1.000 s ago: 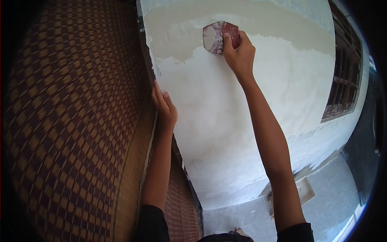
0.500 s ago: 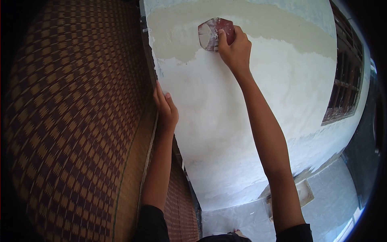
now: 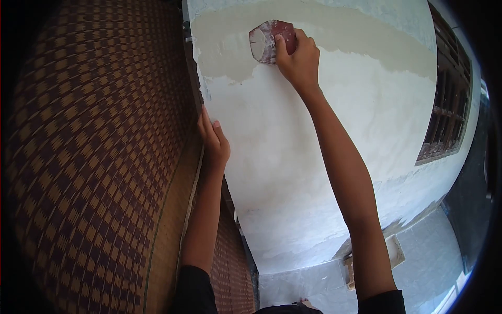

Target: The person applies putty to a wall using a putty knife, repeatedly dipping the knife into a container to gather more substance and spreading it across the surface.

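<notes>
A dark red putty scraper [image 3: 264, 44], smeared with pale putty, lies against the upper part of the wall [image 3: 282, 136]. My right hand [image 3: 299, 58] pinches its right side, thumb on the face toward me; the other fingers are partly hidden behind it. Around the scraper runs a band of beige putty [image 3: 222, 49] with a ragged lower border, above a whiter coat. My left hand [image 3: 214, 138] rests at the wall's left edge, fingers stretched upward along it and holding nothing.
A woven brown-and-tan mat wall [image 3: 99, 136] stands close on the left. At right is a barred window [image 3: 447, 99]. On the grey tiled floor [image 3: 429, 256] below, a putty-stained tray-like box [image 3: 396, 250] sits partly behind my right forearm.
My right hand has slid the scraper a little to the left and slightly up along the wall. My left hand stays at the edge.
</notes>
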The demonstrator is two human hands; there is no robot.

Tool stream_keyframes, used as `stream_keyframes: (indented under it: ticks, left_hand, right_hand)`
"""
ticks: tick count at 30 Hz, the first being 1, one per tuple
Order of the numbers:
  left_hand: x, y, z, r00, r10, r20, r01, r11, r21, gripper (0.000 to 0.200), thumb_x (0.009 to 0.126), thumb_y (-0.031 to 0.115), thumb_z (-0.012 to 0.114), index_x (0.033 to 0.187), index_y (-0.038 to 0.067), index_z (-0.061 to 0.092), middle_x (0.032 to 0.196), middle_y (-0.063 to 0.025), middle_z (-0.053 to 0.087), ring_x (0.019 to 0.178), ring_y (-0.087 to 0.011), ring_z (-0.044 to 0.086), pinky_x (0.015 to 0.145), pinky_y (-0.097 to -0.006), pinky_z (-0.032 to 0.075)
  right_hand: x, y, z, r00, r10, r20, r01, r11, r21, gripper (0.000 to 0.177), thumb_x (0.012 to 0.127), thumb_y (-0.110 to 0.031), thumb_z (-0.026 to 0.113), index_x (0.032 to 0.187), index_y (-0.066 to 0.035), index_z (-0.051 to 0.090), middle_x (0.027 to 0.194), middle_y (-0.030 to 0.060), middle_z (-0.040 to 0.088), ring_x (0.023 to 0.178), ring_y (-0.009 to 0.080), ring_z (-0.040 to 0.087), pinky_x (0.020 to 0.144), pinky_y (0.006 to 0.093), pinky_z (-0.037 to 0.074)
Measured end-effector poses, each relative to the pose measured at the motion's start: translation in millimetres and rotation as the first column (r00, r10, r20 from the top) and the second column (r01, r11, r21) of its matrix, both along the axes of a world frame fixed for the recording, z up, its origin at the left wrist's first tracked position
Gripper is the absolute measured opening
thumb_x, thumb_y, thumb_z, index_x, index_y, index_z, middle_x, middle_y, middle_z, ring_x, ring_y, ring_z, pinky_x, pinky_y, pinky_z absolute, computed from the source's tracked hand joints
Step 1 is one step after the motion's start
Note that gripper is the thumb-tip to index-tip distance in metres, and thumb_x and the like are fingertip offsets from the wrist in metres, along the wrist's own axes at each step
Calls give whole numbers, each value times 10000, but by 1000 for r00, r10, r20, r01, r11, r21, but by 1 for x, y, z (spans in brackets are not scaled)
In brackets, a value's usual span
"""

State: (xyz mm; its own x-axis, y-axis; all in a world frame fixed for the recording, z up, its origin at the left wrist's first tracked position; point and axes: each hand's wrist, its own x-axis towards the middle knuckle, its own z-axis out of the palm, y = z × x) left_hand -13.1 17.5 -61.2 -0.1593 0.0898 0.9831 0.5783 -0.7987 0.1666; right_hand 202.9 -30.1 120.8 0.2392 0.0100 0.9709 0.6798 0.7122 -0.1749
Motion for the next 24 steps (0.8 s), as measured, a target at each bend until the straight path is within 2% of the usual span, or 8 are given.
stream_keyframes:
  ticks: [4,6,9,12,16,20,22,24]
  left_hand:
    - [2,-1,0,1000,-11,17,11,1000,-5,493,1055,158,346,1495,-49,269,1426,-256,351,1281,-358,438,1045,-431,390]
    - [2,1,0,1000,-12,20,12,1000,12,493,1055,159,346,1496,-47,268,1425,-255,352,1280,-358,437,1045,-430,389]
    - [1,2,0,1000,-7,10,7,1000,12,495,1056,164,344,1498,-45,266,1426,-256,352,1284,-359,434,1048,-432,387]
    - [0,1,-1,1000,-7,0,7,1000,-7,507,1062,190,325,1510,-32,242,1442,-255,323,1301,-367,424,1061,-443,379]
    - [-1,1,0,1000,11,-16,-11,1000,-13,517,1066,211,311,1522,-15,226,1456,-254,300,1316,-374,416,1074,-455,369]
    - [-1,1,-2,1000,-8,12,9,999,-34,517,1065,210,313,1524,-12,224,1454,-255,306,1320,-375,412,1076,-456,366]
    - [0,2,-1,1000,-8,1,8,999,-32,517,1064,206,314,1525,-9,220,1457,-256,303,1323,-376,408,1075,-456,366]
    - [0,2,-1,1000,-18,0,18,999,-35,517,1064,205,313,1526,-8,218,1456,-256,304,1324,-375,408,1076,-455,366]
  right_hand:
    - [39,-21,-4,955,154,-255,-164,986,-21,234,881,-199,638,967,18,645,842,180,673,788,280,657,744,395,527]
    - [33,-31,-6,915,290,-282,-301,954,4,239,897,-213,641,972,14,641,842,175,667,787,274,654,734,386,521]
    - [0,-20,-7,967,253,-20,-252,967,37,277,904,-255,662,997,4,630,793,168,633,765,286,599,692,399,482]
    - [-28,-6,-9,981,113,160,-114,993,-7,265,886,-238,653,1025,-15,631,787,165,632,793,316,566,768,436,450]
    - [1,-3,-7,998,63,-4,-63,997,-36,267,876,-227,651,1037,-15,637,833,180,656,805,321,579,775,439,460]
    - [43,-15,-8,959,141,-247,-149,989,-14,262,899,-217,638,1013,19,633,833,179,658,820,286,636,739,394,514]
    - [40,-20,-10,934,241,-266,-253,968,-11,272,911,-231,638,1028,14,632,843,183,649,821,280,642,748,381,513]
    - [25,-13,-11,952,274,-135,-275,961,16,271,918,-244,642,1040,-2,634,838,176,640,792,272,631,727,378,506]
